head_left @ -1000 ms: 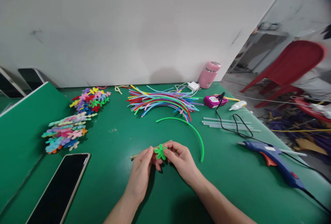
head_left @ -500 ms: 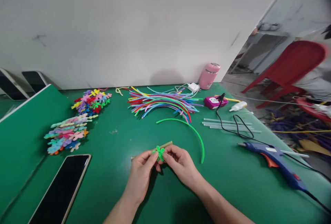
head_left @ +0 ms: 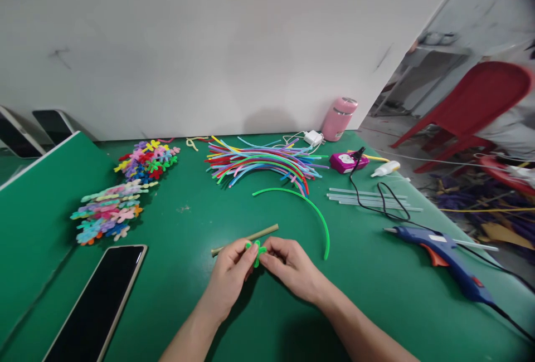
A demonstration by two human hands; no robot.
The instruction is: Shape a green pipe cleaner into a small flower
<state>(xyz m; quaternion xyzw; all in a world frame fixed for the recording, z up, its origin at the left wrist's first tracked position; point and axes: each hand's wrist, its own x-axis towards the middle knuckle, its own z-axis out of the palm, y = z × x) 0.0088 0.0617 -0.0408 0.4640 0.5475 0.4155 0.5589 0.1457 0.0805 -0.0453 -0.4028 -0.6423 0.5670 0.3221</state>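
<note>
My left hand [head_left: 229,275] and my right hand [head_left: 290,267] meet low over the green table [head_left: 259,317], both pinching a small green pipe-cleaner flower [head_left: 256,252] between fingertips. Only part of the flower shows between the fingers. Just behind the hands a tan stick [head_left: 246,238] lies flat on the table. A loose green pipe cleaner [head_left: 311,211] curves in an arc to the right of the hands.
A bundle of coloured pipe cleaners [head_left: 263,167] and several finished flowers [head_left: 121,197] lie further back. A phone [head_left: 98,306] is at front left. A blue glue gun [head_left: 443,253], glue sticks [head_left: 368,199], a pink bottle [head_left: 339,119] and a red chair [head_left: 472,106] are on the right.
Both hands have sunk slightly toward the table and closed tighter on the green flower, which now shows less. The tan stick lies exposed behind them.
</note>
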